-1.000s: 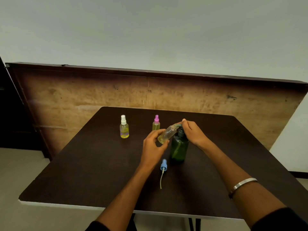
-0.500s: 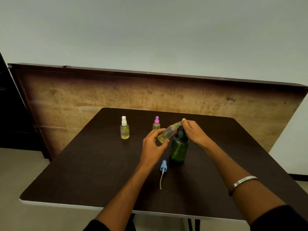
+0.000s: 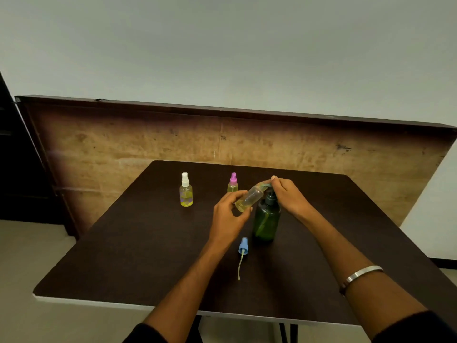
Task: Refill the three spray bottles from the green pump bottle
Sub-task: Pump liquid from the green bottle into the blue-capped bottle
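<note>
Tilting clear cylindrical bottle (image 3: 248,199) against green pump bottle (image 3: 266,222)

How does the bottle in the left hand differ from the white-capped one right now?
The held bottle is tilted and uncapped, mouth at the pump spout; the white-capped bottle stands upright, capped, apart on the table. The left hand grips one; nothing touches the other. Both are small, clear and hold yellowish liquid.
</note>
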